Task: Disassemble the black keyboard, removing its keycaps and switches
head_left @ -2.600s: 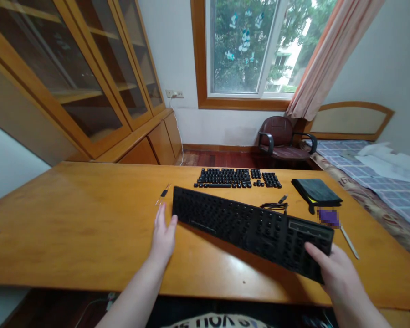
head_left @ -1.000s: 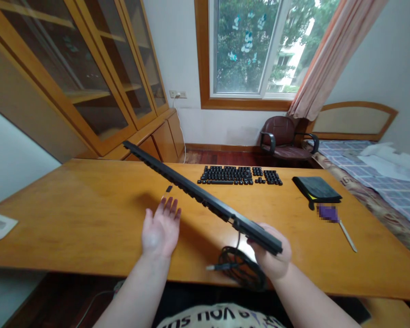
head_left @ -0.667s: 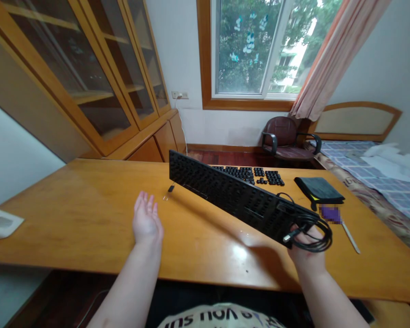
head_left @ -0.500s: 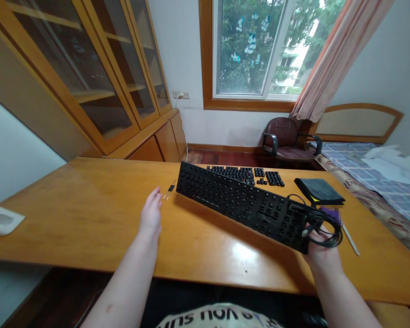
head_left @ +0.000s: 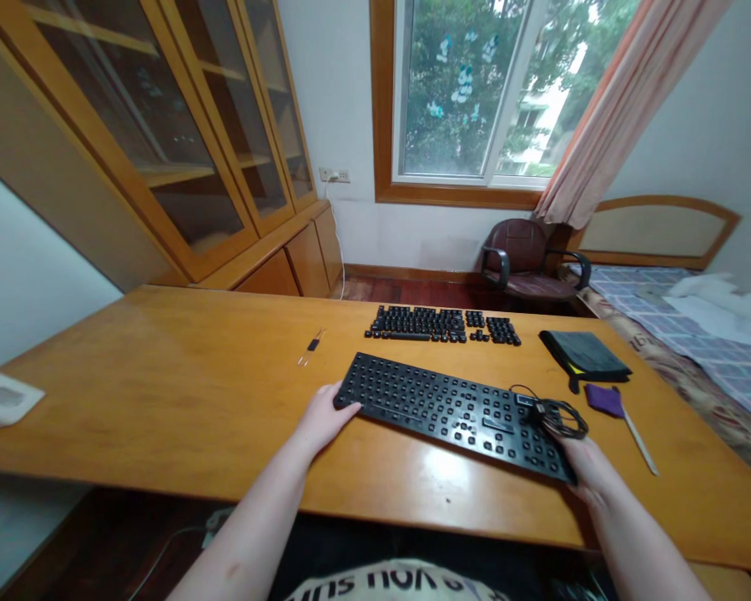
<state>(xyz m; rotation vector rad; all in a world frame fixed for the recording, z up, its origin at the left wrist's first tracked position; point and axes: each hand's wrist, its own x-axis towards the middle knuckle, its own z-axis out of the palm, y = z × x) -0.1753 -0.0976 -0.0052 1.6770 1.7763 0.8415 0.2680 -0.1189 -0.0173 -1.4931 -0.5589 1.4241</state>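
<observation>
A black keyboard base with its keycaps off is held between my two hands above the desk, slanting down to the right. My left hand grips its left end, thumb over the top edge and fingers beneath. At the right end, my right hand is closed on the keyboard base, its fingers partly hidden under it. A coiled black cable rests on that end. Beyond the base, the loose black keycaps lie in keyboard order. A small wire keycap puller lies left of them.
On the right side of the wooden desk are a dark folded cloth or pouch and a purple-headed brush or duster with a pale handle. A white object sits at the left edge. An armchair stands behind the desk.
My left hand has moved right and taken hold of the keyboard base's left end. The base has come down and tilted flatter, uncovering the keycap rows behind it.
</observation>
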